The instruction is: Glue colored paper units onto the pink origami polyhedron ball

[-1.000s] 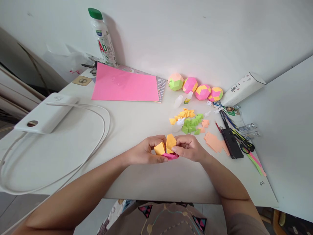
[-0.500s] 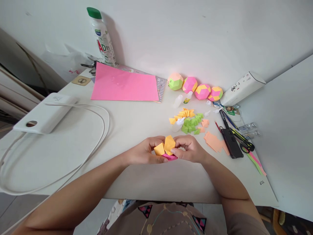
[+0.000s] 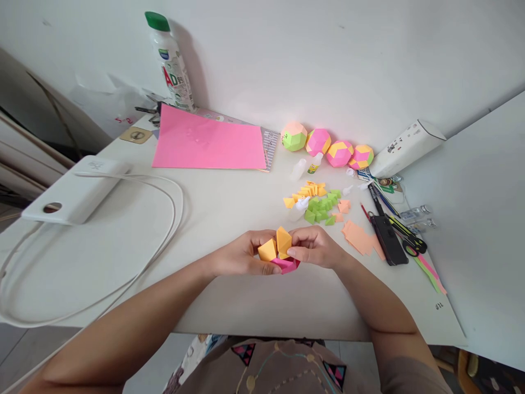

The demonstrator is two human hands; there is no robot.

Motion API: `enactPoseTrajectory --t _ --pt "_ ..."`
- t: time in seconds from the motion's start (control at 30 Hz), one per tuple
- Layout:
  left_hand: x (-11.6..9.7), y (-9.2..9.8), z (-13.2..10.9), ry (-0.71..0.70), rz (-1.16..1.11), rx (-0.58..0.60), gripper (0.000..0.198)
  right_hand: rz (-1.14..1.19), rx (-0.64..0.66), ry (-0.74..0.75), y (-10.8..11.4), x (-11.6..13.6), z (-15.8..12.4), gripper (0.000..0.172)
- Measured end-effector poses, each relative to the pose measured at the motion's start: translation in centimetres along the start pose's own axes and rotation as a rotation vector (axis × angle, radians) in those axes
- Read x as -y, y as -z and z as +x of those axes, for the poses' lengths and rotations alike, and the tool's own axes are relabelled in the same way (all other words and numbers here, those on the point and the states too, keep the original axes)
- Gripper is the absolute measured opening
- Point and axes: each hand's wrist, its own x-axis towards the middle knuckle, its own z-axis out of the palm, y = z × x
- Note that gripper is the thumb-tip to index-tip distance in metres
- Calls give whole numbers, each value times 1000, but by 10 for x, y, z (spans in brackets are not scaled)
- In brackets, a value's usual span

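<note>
Both hands meet low over the white table (image 3: 229, 208) near its front edge. My left hand (image 3: 241, 256) pinches a folded orange and pink paper assembly (image 3: 278, 251) from the left. My right hand (image 3: 316, 247) grips the same piece from the right, thumb on an orange flap. Just beyond the hands lies a pile of small folded paper units (image 3: 318, 203) in orange, green and peach. Flat peach paper pieces (image 3: 359, 238) lie to the right of my right hand.
Several finished paper balls (image 3: 328, 146) line the wall. A pink sheet (image 3: 209, 142), a bottle (image 3: 170, 63), glue bottles (image 3: 305, 167), a white box (image 3: 406, 148), scissors and pens (image 3: 396, 227), and a white device with cable (image 3: 77, 189) are also there.
The right hand has turned the orange flap slightly, so it looks narrower and more upright. The left hand holds almost still.
</note>
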Motion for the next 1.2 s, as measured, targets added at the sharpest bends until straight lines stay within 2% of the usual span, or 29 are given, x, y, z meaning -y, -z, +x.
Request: enactPoseTrajectory --t 0.23,0.5,0.67,0.8,1.2 --pt "0 0 1 44 -29 28 21 130 39 -80 3 -3 2 19" --pt "-3 -1 0 52 -32 12 16 78 86 -98 3 -1 1 20" --pt "-4 -1 1 15 -13 19 15 39 26 -114 1 0 0 18" --pt "-3 1 1 -8 23 32 14 103 -35 -106 2 2 -2 20" --pt "-1 0 0 -42 88 50 12 88 -59 -148 -10 7 -6 23"
